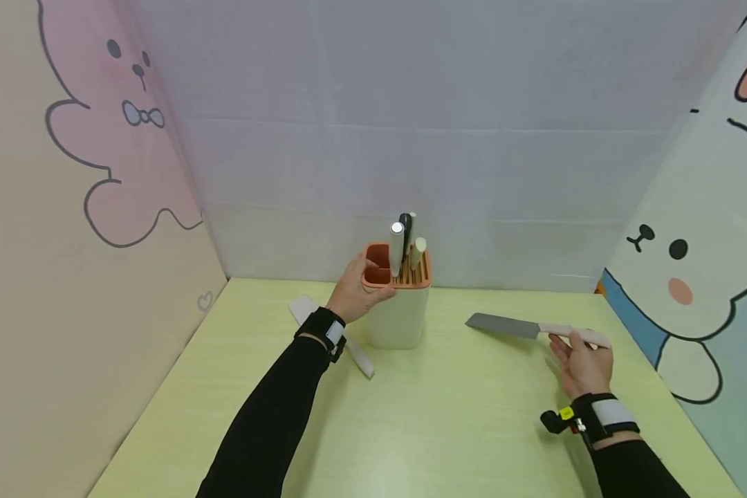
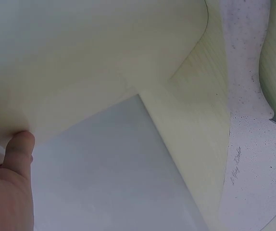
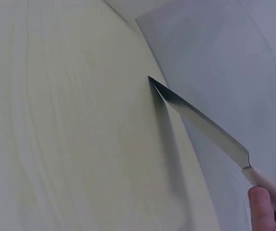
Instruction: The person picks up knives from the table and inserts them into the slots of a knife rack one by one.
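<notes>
In the head view my left hand (image 1: 356, 290) grips the rim of a pale knife block (image 1: 398, 318) with an orange top. The thumb lies along its front edge and the fingers reach over the open compartment. Several handles stand up from the block, among them a white handle (image 1: 396, 249) and a black handle (image 1: 406, 225). My right hand (image 1: 584, 363) holds a knife (image 1: 504, 325) by its pale handle. Its grey blade points left, and the right wrist view shows the blade (image 3: 205, 127) tilted above the table with its shadow below.
Beneath my left wrist lies a pale, speckled, knife-like utensil (image 2: 246, 144), partly hidden by the arm in the head view. The pale yellow table (image 1: 448, 429) meets a white back wall (image 1: 504, 256). Cartoon-printed panels (image 1: 131, 311) stand at both sides.
</notes>
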The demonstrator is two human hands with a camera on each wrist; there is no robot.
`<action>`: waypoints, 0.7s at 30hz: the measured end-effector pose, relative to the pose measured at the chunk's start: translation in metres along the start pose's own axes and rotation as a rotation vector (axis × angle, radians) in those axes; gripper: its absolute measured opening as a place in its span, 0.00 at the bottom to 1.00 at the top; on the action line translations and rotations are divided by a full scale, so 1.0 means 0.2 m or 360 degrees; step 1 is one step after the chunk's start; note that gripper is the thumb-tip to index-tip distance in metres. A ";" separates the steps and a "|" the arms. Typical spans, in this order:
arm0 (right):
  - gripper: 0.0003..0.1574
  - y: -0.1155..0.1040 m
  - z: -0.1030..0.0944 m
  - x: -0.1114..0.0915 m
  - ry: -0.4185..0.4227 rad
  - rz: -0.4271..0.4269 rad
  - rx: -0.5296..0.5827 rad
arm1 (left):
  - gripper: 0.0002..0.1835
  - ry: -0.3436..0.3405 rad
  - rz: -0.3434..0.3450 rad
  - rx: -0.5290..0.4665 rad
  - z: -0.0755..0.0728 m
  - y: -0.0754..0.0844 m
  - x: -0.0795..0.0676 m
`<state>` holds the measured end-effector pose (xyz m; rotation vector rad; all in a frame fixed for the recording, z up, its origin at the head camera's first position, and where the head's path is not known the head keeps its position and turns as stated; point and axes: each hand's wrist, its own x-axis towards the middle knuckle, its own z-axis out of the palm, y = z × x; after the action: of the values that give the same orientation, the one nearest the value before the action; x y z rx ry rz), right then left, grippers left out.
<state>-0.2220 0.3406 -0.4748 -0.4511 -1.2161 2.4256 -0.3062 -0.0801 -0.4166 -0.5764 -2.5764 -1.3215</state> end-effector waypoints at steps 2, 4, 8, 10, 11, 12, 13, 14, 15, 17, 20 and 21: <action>0.08 -0.01 0.04 0.00 -0.0030 -0.0175 -0.0113 | 0.36 -0.0001 0.0004 0.0002 0.00 0.00 0.00; 0.09 -0.04 0.08 0.01 -0.0070 -0.0328 -0.0246 | 0.37 -0.0003 -0.0002 0.0004 0.00 0.00 0.00; 0.15 -0.13 0.17 0.00 -0.0147 -0.0514 -0.0468 | 0.37 -0.0008 -0.0035 0.0017 0.00 0.01 -0.01; 0.16 -0.19 0.22 -0.01 -0.0185 -0.0550 -0.0529 | 0.37 -0.0008 -0.0044 0.0022 -0.01 0.01 -0.01; 0.17 -0.22 0.25 -0.01 -0.0226 -0.0589 -0.0554 | 0.36 -0.0005 -0.0037 0.0018 -0.01 0.01 -0.01; 0.17 -0.25 0.27 -0.01 -0.0266 -0.0621 -0.0577 | 0.36 -0.0001 -0.0025 0.0013 -0.01 0.01 -0.01; 0.17 -0.28 0.30 -0.02 -0.0306 -0.0662 -0.0617 | 0.36 0.0004 -0.0015 0.0012 -0.01 0.01 0.00; 0.17 -0.31 0.32 -0.02 -0.0344 -0.0699 -0.0639 | 0.35 0.0007 -0.0010 0.0012 0.00 0.01 0.00; 0.17 -0.34 0.35 -0.02 -0.0385 -0.0740 -0.0661 | 0.35 0.0007 -0.0012 0.0012 0.00 0.01 0.00; 0.17 -0.39 0.40 -0.03 -0.0440 -0.0809 -0.0714 | 0.35 0.0007 -0.0012 0.0003 0.00 0.01 0.00; 0.19 -0.46 0.50 -0.05 -0.0473 -0.0939 -0.0882 | 0.34 0.0001 -0.0040 -0.0012 0.00 0.02 0.00; 0.20 -0.49 0.53 -0.07 -0.0477 -0.0979 -0.0953 | 0.34 0.0000 -0.0045 -0.0018 0.00 0.02 0.00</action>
<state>-0.2382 0.3151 -0.3334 0.1396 -1.8789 1.6212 -0.3040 -0.0786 -0.4138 -0.5441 -2.5879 -1.3456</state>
